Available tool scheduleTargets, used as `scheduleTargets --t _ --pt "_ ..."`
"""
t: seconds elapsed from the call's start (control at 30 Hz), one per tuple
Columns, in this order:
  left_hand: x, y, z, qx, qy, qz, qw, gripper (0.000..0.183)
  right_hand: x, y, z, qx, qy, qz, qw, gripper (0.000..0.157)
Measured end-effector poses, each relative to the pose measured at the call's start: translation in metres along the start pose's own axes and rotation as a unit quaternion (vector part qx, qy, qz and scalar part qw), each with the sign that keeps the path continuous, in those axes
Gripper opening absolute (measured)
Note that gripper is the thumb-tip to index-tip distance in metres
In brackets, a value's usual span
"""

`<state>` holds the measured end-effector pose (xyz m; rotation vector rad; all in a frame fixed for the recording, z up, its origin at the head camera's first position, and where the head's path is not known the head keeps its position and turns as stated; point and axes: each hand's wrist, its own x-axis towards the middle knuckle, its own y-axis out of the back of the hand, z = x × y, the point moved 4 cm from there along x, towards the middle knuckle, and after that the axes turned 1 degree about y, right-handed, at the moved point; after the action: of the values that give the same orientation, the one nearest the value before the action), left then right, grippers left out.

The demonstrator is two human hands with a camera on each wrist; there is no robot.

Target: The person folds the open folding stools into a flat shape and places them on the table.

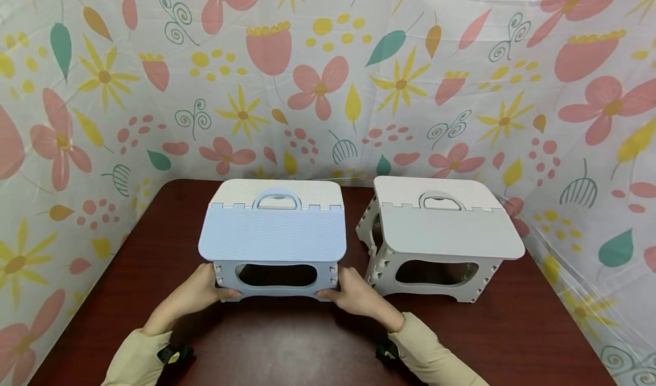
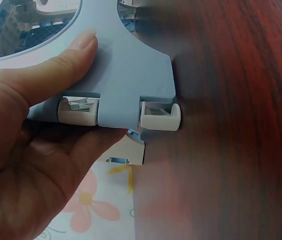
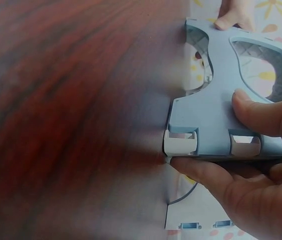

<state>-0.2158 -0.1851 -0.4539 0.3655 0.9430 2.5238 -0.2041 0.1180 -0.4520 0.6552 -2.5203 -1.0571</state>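
A blue and white folding step stool (image 1: 274, 235) stands unfolded on the dark red table, its handle on top toward the back. My left hand (image 1: 203, 289) grips the lower left corner of its front leg panel, thumb on the front face and fingers round the side. On the opposite corner my right hand (image 1: 355, 294) grips in the same way. The left wrist view shows the left thumb (image 2: 56, 70) pressed on the blue panel near the white hinge pieces. In the right wrist view the right fingers (image 3: 205, 172) lie behind the leg's edge.
To the right stands a second folding step stool (image 1: 446, 235), grey and white, also unfolded and set slightly askew. The wooden table (image 1: 277, 346) reaches back to a flower-print cloth (image 1: 318, 90), which hangs behind and at both sides.
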Motion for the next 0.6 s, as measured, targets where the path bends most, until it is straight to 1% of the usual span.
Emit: scheduleTargets --t 0.1,0.27,0.6 --pt "0.0005 0.0004 0.0006 -0.003 -0.001 0.0 1.0 0.071 -0.0005 0.0005 -0.0001 0.002 0.0 0.0 1.0 0.043" --pt "0.0009 -0.0001 0.001 -0.013 -0.003 -0.003 0.9999 0.071 -0.0006 0.0005 -0.0003 0.005 -0.001 -0.001 1.0 0.041" --pt "0.0018 -0.0004 -0.0008 -0.008 -0.01 -0.002 0.9999 0.076 0.0 0.0001 0.0004 0.004 0.0 -0.001 1.0 0.041"
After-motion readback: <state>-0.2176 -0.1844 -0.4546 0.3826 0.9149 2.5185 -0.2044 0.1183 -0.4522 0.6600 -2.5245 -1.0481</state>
